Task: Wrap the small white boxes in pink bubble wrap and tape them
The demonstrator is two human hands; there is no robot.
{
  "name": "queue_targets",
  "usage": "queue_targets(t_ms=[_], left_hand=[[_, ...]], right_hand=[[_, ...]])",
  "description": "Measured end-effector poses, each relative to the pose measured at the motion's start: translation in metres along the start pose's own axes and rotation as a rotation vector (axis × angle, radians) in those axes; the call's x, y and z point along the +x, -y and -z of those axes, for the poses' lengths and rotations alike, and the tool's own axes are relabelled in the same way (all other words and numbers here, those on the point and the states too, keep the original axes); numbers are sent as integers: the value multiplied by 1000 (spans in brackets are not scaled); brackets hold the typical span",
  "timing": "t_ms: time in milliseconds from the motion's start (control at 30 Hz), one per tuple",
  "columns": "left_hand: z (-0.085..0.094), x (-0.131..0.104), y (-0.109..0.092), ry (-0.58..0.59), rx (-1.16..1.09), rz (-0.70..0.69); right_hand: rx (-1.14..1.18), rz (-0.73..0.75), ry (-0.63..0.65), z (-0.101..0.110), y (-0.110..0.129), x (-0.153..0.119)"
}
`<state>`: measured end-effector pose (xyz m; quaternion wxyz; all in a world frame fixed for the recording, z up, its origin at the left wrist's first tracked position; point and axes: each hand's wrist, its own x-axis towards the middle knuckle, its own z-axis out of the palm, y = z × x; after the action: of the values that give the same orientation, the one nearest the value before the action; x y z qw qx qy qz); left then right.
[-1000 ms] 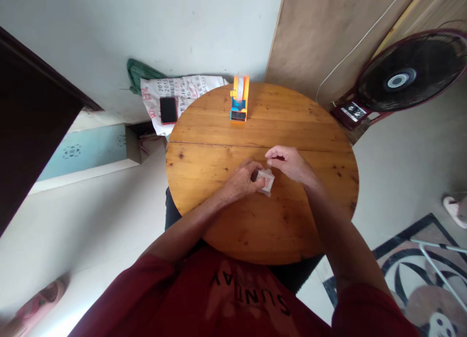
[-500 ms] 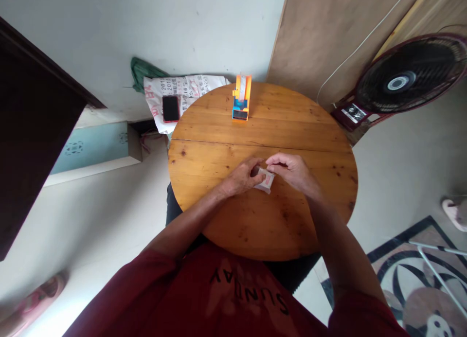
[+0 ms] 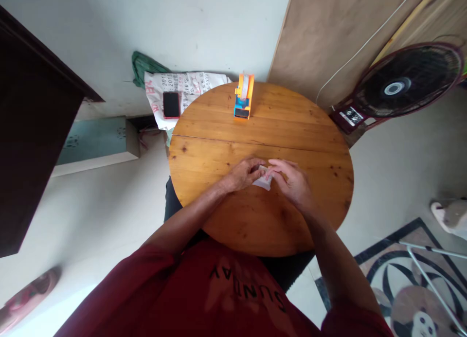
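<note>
A small whitish box point(image 3: 263, 182) with faint pink marks lies on the round wooden table point(image 3: 204, 157), between my hands. My left hand point(image 3: 243, 175) grips its left side, thumb on top and fingers curled at the far edge. From the right, my right hand point(image 3: 292, 181) reaches over the box, with the fingertips touching its upper right part. Its thumb and index finger are close together, and whether anything thin is between them cannot be made out. An orange and blue tape dispenser point(image 3: 243, 97) stands near the table's far edge.
A phone point(image 3: 171, 105) rests on a printed white sack point(image 3: 155, 91) beyond the table's far left edge. A dark red fan point(image 3: 397, 88) stands at the right. Slippers point(image 3: 31, 298) lie on the floor at the left.
My right hand has moved onto the box, its fingertips now covering part of the top. My left hand keeps its hold. The whole view has shifted slightly.
</note>
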<state>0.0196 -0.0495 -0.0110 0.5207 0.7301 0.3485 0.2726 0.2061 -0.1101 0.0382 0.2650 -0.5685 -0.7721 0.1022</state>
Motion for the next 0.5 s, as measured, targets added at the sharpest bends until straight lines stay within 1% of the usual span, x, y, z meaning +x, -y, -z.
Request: queue_targets(t_ms=[100, 233, 300, 400, 500], left_hand=[[6, -1, -2, 49, -83, -4], [20, -3, -5, 167, -155, -6], [24, -3, -4, 189, -180, -30], [25, -3, -1, 215, -221, -45], [23, -2, 2, 219, -276, -11]], right_hand=[[-54, 59, 9, 0, 3, -3], [-197, 150, 13, -4, 10, -7], [-272, 182, 15, -7, 13, -9], [-356, 219, 17, -11, 17, -14], [-394, 241, 41, -13, 19, -17]])
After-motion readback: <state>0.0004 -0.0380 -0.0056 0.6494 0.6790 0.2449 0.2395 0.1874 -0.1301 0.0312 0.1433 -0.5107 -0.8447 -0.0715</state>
